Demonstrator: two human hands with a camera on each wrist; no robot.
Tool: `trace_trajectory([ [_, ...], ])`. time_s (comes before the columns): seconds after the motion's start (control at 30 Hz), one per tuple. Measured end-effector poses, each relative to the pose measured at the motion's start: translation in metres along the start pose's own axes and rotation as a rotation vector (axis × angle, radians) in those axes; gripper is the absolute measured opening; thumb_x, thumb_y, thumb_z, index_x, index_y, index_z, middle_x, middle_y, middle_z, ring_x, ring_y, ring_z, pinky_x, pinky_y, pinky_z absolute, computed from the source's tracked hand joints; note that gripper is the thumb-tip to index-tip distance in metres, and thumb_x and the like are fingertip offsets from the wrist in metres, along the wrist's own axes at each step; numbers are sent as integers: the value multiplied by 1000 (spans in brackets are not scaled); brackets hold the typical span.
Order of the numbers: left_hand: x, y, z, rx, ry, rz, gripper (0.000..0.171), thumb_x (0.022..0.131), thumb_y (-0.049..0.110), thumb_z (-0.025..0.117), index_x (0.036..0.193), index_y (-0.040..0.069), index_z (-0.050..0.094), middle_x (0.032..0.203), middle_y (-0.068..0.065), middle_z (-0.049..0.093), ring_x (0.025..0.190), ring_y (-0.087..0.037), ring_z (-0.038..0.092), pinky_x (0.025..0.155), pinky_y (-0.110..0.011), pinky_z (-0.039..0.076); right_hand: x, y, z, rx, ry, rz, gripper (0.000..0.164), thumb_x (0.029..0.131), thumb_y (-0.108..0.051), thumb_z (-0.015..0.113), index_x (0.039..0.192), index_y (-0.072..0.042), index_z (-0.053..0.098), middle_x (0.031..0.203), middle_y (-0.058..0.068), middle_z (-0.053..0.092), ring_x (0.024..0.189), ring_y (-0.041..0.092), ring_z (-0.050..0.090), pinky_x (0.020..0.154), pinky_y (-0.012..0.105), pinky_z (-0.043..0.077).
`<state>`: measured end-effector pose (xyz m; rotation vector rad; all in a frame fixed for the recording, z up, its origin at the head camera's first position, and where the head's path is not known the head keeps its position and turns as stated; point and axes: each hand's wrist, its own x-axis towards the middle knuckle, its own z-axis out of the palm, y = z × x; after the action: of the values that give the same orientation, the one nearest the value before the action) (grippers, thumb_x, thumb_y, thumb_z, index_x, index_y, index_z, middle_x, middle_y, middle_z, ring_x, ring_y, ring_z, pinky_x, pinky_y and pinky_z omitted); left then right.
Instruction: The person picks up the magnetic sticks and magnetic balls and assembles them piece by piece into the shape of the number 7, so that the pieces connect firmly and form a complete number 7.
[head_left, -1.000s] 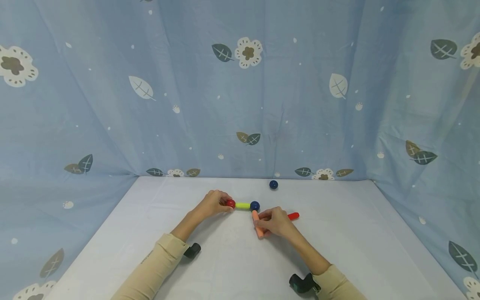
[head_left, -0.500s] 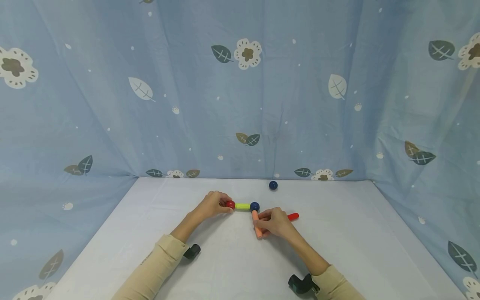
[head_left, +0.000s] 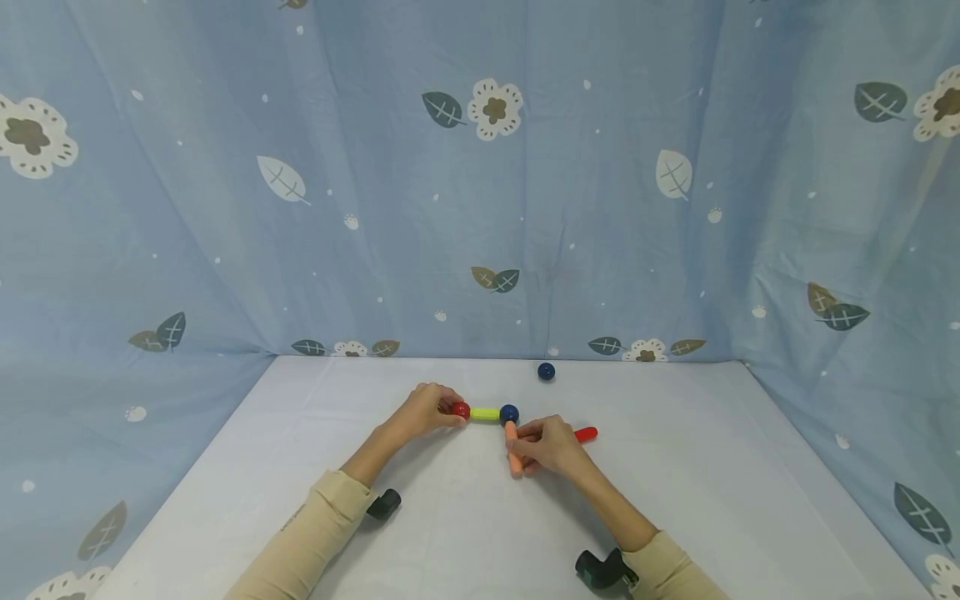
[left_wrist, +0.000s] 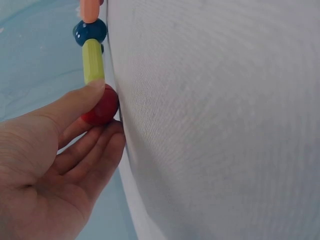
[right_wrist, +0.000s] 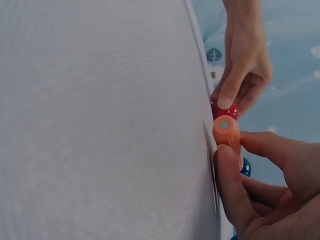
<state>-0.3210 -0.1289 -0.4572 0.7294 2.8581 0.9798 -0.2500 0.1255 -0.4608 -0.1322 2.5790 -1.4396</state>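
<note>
The right hand (head_left: 553, 444) pinches the orange stick (head_left: 516, 464), pointing away toward the blue ball (head_left: 509, 414); the left hand (head_left: 422, 409) grips the red ball (head_left: 462, 411).

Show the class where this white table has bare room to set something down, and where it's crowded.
Bare patches: right of the red stick, out to the curtain; left of the left grip; and between the black wrist cameras. Crowded: mid-table, where the right grip, red ball, yellow stick, nearer blue ball and peach stick bunch together.
</note>
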Motion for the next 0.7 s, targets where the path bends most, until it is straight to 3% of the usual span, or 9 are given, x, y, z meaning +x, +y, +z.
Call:
trace_trajectory([
  [0.7,0,1,-1,17,3,4,29,80,18,82,105,7,75,97,-4,75,83,-9,65,77,-29,56,2,1,2,137,-44,12,44,87,-20,75,120,7,64,84,9,73,66,18,72,59,29,58],
])
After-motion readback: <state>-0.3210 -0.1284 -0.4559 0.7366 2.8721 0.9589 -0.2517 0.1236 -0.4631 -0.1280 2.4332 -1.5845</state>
